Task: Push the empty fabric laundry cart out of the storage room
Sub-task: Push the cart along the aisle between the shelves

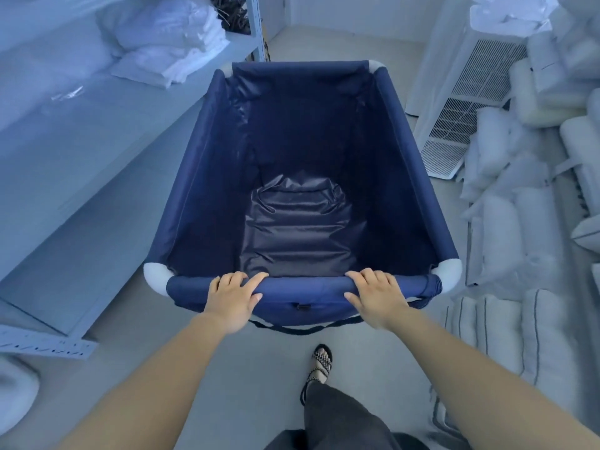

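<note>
Both closed around the near rim of the empty navy fabric laundry cart (302, 287), left hand (232, 298) and right hand (378, 298), between shelf (97, 151) and stacked pillows (519, 222).

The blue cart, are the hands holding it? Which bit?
Yes. Both hands hold the blue cart by its near top rail: the left hand toward the left end, the right hand toward the right, fingers curled over it.
</note>
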Motion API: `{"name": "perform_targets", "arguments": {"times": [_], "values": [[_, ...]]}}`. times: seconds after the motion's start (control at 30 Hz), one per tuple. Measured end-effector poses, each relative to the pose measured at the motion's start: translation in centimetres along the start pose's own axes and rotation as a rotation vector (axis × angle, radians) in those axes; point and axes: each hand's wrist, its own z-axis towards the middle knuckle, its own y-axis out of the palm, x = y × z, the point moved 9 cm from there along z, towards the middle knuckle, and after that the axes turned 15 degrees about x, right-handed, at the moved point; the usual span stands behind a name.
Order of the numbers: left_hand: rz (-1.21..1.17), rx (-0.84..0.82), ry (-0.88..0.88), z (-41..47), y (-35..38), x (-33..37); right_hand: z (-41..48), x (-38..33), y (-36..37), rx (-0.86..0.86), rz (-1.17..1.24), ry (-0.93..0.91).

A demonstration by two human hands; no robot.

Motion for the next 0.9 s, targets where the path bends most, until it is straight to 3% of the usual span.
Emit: {"name": "perform_targets", "arguments": {"times": [0.43,0.9], "values": [[-0.037,-0.012,-0.028,-12.4,2.6,2.3,-11.3,-1.4,1.1,-0.019,-0.003,-0.059],[-0.082,0.029,-0.012,-14.1,1.5,2.0,-12.8,-1.5,1.8,-0.105,0.023,0.071]]}}
